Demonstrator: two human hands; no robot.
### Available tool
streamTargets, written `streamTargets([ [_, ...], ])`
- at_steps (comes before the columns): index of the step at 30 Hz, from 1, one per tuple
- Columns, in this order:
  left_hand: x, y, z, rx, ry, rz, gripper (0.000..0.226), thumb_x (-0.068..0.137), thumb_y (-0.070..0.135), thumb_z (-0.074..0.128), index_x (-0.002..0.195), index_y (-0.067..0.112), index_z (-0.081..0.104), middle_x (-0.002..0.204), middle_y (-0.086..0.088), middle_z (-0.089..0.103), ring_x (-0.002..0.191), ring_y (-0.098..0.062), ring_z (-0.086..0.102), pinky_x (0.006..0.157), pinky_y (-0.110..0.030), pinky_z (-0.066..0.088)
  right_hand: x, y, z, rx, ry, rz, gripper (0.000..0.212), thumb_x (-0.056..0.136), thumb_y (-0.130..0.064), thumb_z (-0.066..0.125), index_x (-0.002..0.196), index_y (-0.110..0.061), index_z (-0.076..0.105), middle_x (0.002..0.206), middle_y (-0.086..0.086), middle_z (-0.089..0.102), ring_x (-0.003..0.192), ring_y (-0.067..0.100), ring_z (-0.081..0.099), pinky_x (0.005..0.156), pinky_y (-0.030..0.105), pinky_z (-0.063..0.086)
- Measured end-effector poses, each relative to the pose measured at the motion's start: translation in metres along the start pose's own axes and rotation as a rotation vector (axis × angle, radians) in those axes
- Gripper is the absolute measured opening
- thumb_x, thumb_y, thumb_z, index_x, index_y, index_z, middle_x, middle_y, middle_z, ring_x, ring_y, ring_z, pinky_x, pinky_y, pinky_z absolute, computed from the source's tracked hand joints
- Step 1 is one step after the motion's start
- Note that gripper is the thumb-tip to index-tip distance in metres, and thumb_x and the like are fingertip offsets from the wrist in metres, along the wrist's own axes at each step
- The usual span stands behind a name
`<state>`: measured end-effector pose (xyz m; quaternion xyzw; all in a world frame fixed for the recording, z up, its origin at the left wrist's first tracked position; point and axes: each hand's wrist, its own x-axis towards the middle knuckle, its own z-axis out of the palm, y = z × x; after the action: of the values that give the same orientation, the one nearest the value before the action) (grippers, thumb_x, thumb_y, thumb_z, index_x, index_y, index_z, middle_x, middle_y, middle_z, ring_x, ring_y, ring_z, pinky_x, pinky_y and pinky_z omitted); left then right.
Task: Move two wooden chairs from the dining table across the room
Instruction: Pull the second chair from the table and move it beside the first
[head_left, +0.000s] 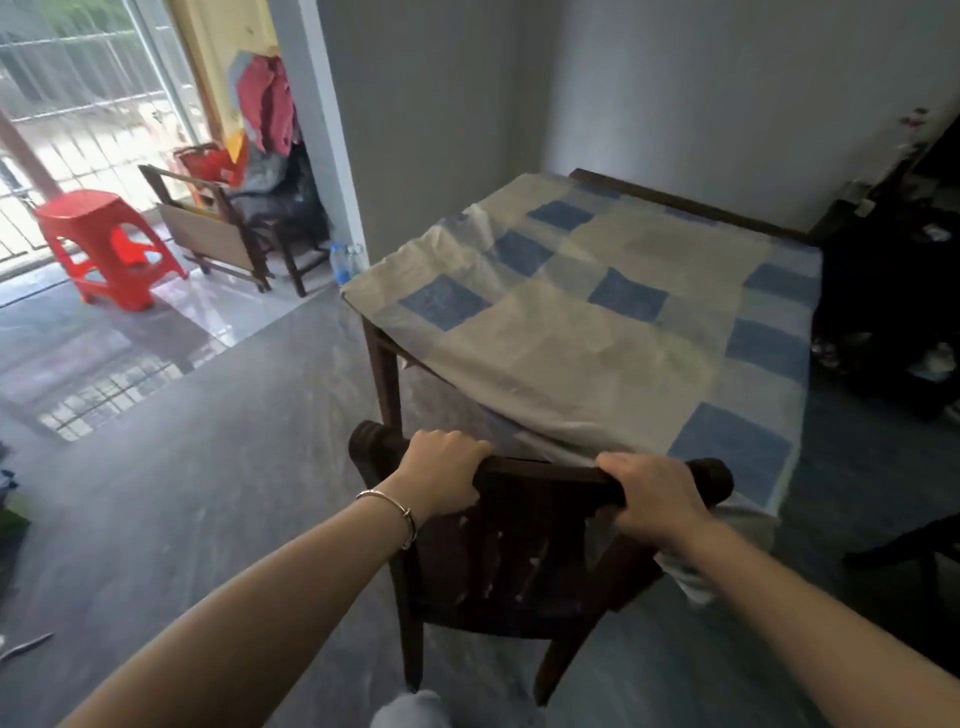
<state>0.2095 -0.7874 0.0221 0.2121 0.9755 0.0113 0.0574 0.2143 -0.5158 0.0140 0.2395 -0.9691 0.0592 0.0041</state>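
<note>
The left hand (441, 475) and the right hand (652, 499) both grasp the top rail of the dark wooden chair (498, 566), which stands at the near edge of the table (382, 364). The hanging cloth (582, 332) touches the chair and may be dragged off. The front legs of the chair are hidden.

Chair (498, 561) before table (384, 364); stool (98, 234) far left.

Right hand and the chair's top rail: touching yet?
Touching. The head view shows the right hand wrapped over the top rail of the dark wooden chair, fingers curled around it with no gap.
</note>
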Motion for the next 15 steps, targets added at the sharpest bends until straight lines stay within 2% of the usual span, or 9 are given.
streamTargets([
  [4, -0.055, 0.045, 0.003, -0.043, 0.007, -0.133, 0.027, 0.072, 0.031, 0.061, 0.098, 0.026, 0.055, 0.093, 0.001, 0.065, 0.086, -0.026, 0.063, 0.066, -0.036, 0.047, -0.035, -0.001, -0.012, 0.009, -0.023, -0.13, 0.045, 0.063, -0.033, 0.067, 0.106, -0.024, 0.059, 0.103, -0.003, 0.068, 0.094, 0.023, 0.062, 0.07, 0.033, 0.048],
  [8, -0.099, 0.095, 0.004, -0.055, 0.004, -0.238, 0.03, 0.072, 0.031, 0.063, 0.101, 0.025, 0.056, 0.097, 0.0, 0.064, 0.089, -0.027, 0.062, 0.066, -0.036, 0.044, -0.074, 0.001, -0.02, 0.026, -0.022, -0.256, 0.032, 0.063, -0.03, 0.07, 0.091, -0.026, 0.056, 0.088, -0.006, 0.066, 0.082, 0.022, 0.062, 0.056, 0.029, 0.037],
  [15, -0.163, 0.21, -0.009, -0.018, -0.014, -0.367, 0.024, 0.075, 0.029, 0.062, 0.098, 0.025, 0.055, 0.095, -0.001, 0.065, 0.09, -0.027, 0.062, 0.064, -0.033, 0.038, -0.168, 0.026, -0.031, 0.065, 0.002, -0.395, 0.03, 0.06, -0.032, 0.073, 0.081, -0.026, 0.052, 0.078, -0.008, 0.063, 0.072, 0.021, 0.061, 0.053, 0.029, 0.033],
])
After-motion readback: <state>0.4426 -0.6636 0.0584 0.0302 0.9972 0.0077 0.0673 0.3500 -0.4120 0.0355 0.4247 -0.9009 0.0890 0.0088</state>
